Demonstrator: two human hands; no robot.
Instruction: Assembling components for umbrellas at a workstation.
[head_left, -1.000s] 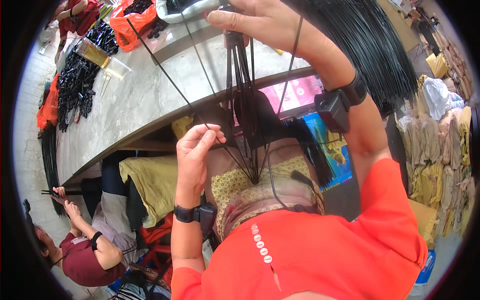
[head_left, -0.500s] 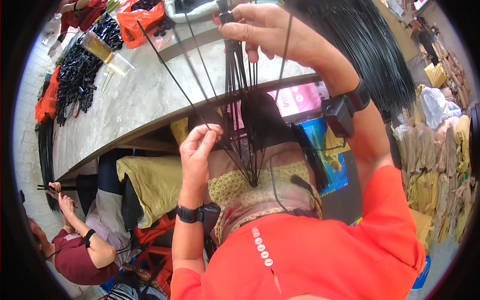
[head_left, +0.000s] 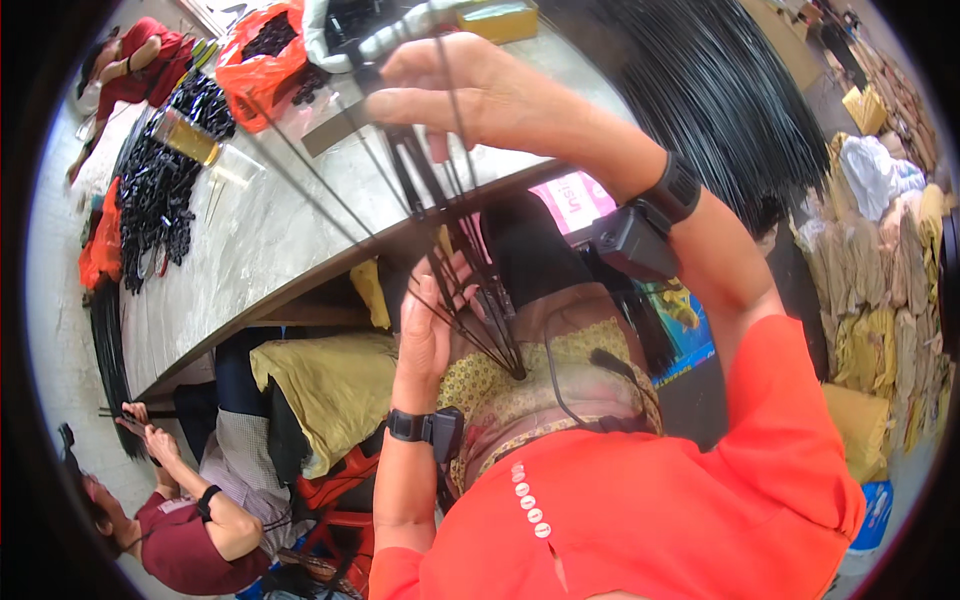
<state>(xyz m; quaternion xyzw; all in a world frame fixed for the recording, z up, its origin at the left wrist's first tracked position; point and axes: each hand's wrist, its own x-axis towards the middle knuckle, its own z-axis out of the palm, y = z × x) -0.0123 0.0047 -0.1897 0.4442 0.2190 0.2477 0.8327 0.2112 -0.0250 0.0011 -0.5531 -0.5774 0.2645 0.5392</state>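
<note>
My right hand (head_left: 470,90) is raised over the grey table (head_left: 250,240) and pinches the top of a bunch of long thin black strips (head_left: 460,260) that hang down to my lap. My left hand (head_left: 430,320) is lower, by the table's edge, with its fingers spread among the strips near their lower end. A few single strips (head_left: 310,190) splay out to the left of the bunch. Each of my wrists wears a black band with a small box on it.
A big fan of black strips (head_left: 720,100) lies at the upper right of the table. Heaps of black pieces (head_left: 160,190) and an orange bag (head_left: 265,45) sit at the far left. Another person (head_left: 190,520) sits on the floor at lower left, one more at the far end.
My right hand has lifted the bunch higher and to the left. My left hand has opened and slid in among the strips.
</note>
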